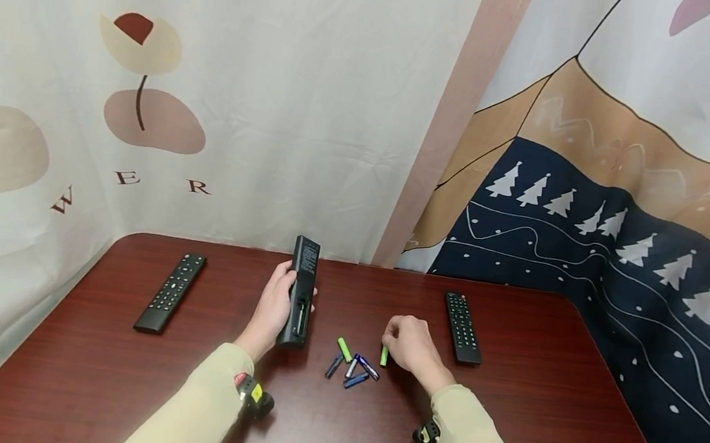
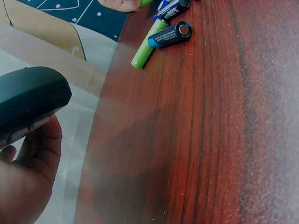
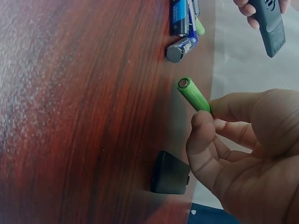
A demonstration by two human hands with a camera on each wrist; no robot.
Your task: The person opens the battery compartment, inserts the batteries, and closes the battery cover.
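We note the left hand [image 1: 267, 310] gripping the held remote [image 1: 303, 282], with its back toward the head camera. Its uncovered battery compartment [image 1: 301, 316] occupies the end nearer the person; whether a cell is already seated inside, we cannot tell.

We see the right hand [image 1: 411, 345] pinching 1 green battery [image 3: 195, 95] between thumb and finger, 1 end exposed. Contact between this battery and the table [image 1: 109, 383] cannot be confirmed.

Key relation: the green battery lies to the right of the held remote, well apart from it and slightly nearer the person than the compartment. In the head view, we read both long axes as roughly parallel, running toward the person; we therefore judge that sideways travel matters more than turning.

Between the 2 hands, closer to the right, lie a second green battery [image 1: 344, 349] and 4 bluish batteries [image 1: 357, 381] at mixed angles. We locate 2 further remotes: 1 at far left [image 1: 171, 293], 1 just beyond the right hand [image 1: 463, 328].
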